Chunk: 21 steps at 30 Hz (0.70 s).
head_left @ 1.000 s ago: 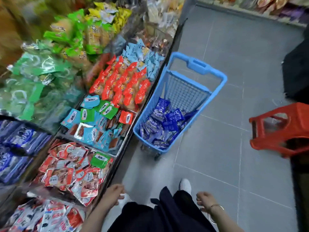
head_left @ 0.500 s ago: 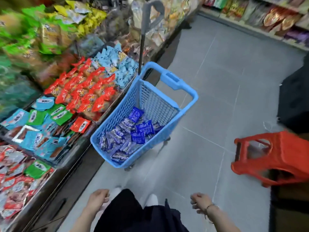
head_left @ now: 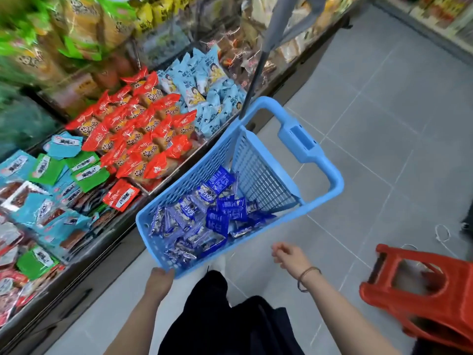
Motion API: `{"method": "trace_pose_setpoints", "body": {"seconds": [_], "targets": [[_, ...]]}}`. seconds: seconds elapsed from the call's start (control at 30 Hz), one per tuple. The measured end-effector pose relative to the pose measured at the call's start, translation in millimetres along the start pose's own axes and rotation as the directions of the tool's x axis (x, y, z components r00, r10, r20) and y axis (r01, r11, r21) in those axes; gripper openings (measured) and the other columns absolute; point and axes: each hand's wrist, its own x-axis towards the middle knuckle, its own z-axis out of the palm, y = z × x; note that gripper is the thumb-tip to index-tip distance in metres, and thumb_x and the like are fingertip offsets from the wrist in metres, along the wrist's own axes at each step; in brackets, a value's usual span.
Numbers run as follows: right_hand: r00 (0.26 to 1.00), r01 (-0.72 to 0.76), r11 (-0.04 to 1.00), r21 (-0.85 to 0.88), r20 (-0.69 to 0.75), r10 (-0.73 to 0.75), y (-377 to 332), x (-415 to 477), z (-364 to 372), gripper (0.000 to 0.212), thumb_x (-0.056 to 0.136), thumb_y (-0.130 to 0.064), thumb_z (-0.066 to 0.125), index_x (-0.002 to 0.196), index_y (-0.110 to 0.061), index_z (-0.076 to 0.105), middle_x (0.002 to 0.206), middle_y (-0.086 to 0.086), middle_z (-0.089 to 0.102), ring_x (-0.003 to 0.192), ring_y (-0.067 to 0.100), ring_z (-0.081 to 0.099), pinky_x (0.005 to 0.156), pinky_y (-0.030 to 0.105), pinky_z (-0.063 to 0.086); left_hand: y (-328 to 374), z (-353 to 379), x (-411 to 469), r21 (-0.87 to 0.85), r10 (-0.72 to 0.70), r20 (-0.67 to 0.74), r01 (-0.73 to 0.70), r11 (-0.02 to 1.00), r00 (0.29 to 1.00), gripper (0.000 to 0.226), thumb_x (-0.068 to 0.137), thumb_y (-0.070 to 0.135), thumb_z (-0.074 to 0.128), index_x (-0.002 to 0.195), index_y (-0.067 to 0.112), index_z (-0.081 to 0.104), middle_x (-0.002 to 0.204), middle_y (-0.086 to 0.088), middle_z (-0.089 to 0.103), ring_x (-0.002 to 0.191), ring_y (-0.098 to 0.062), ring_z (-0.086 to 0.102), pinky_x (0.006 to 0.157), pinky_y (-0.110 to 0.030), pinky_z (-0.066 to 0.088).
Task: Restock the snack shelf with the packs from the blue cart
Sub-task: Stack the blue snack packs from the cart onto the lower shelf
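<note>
The blue cart [head_left: 311, 152], a plastic basket on wheels, stands on the grey floor just in front of me, beside the snack shelf [head_left: 107, 242]. Several dark blue snack packs [head_left: 204, 216] lie in its bottom. My left hand [head_left: 160, 280] grips the cart's near rim at its lower left corner. My right hand [head_left: 290, 256] hovers to the right of that rim, fingers loosely apart and holding nothing. The shelf on the left holds red packs [head_left: 138, 134], light blue packs [head_left: 204, 90] and green and teal packs [head_left: 64, 172].
A red plastic stool [head_left: 422, 295] lies tipped on the floor at the lower right. The cart's grey pull handle [head_left: 271, 47] rises at the top centre. More shelves line the far right [head_left: 440, 11]. Open grey floor lies right of the cart.
I have moved closer to the cart, which now fills the middle of the view. My left hand has reached forward and taken hold of its near rim. My right hand has risen toward it.
</note>
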Motion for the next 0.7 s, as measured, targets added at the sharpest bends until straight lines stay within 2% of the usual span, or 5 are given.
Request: {"method": "trace_pose_setpoints", "body": {"seconds": [0.1,0.23,0.43,0.53,0.7], "targets": [[0.994,0.105,0.994,-0.042,0.043,-0.103,-49.0,26.4,-9.5,0.015,0.093,-0.004,0.047,0.091,-0.016,0.057,0.090,0.009,0.060,0.074,0.016,0.057,0.053,0.004,0.040,25.1,3.8,11.6,-0.033,-0.076,-0.065,0.073,0.997,0.995,0.054,0.093,0.023,0.057,0.133,-0.002,0.031,0.128,-0.028,0.050,0.118,-0.042,0.051,0.095,-0.046,0.044],[0.975,0.190,0.977,-0.096,0.132,-0.177,-94.4,65.3,-19.1,0.016,0.092,-0.004,0.048,0.100,-0.012,0.059,0.101,0.020,0.064,0.086,0.023,0.059,0.079,0.027,0.049,41.4,13.0,18.2,-0.068,-0.155,-0.174,0.145,0.987,0.973,0.058,0.090,0.024,0.057,0.134,0.006,0.024,0.118,-0.029,0.054,0.108,-0.041,0.053,0.087,-0.041,0.041],[0.946,0.273,0.868,-0.416,0.282,-0.162,-107.6,147.1,-12.7,0.016,0.092,-0.010,0.053,0.104,-0.007,0.063,0.105,0.010,0.067,0.093,0.018,0.058,0.081,0.022,0.040,40.1,42.9,36.3,-0.275,-0.275,-0.384,0.175,0.945,0.882,0.059,0.084,0.018,0.066,0.127,-0.001,0.030,0.116,-0.031,0.053,0.102,-0.046,0.055,0.085,-0.050,0.046],[0.926,0.326,0.749,-0.577,0.354,-0.130,-100.8,186.9,-3.1,0.023,0.092,-0.013,0.056,0.112,-0.003,0.060,0.113,0.012,0.065,0.104,0.023,0.059,0.083,0.023,0.037,36.0,57.4,48.4,-0.369,-0.346,-0.498,0.167,0.914,0.795,0.048,0.084,0.020,0.065,0.119,0.004,0.037,0.111,-0.026,0.055,0.093,-0.044,0.058,0.080,-0.051,0.049],[0.924,0.348,0.614,-0.709,0.369,-0.099,-91.2,242.2,27.8,0.054,0.088,-0.034,0.062,0.131,-0.005,0.046,0.130,0.014,0.053,0.119,0.026,0.049,0.095,0.023,0.033,33.8,78.3,64.0,-0.312,-0.340,-0.726,0.153,0.938,0.598,0.028,0.084,0.023,0.063,0.092,0.011,0.039,0.094,-0.017,0.057,0.081,-0.039,0.058,0.064,-0.042,0.043]]}}
